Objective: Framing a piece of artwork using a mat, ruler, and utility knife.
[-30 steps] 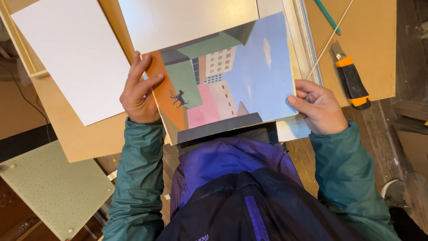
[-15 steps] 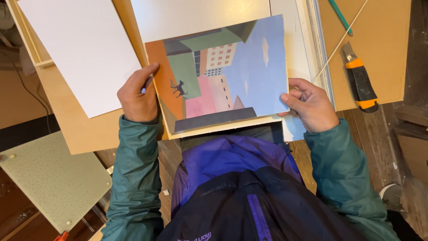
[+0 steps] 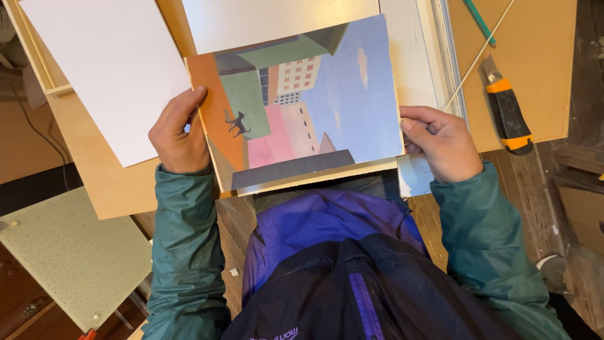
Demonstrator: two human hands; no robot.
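The left hand [image 3: 179, 135] grips the painted print [image 3: 296, 104] at its nine o'clock edge, thumb laid on the orange margin, fingers curled behind; the right hand [image 3: 440, 141] pinches the print's three o'clock edge, fingers bent over the blue sky; the print is held tilted over the brown board [image 3: 94, 182], its picture showing coloured buildings and a small dark dog; a white sheet [image 3: 107, 69] lies at ten o'clock of the print, just beside the left hand; a utility knife [image 3: 506, 110] with orange trim rests at three o'clock, well apart from the right hand; a thin pale stick [image 3: 478, 53] lies slanted at two o'clock.
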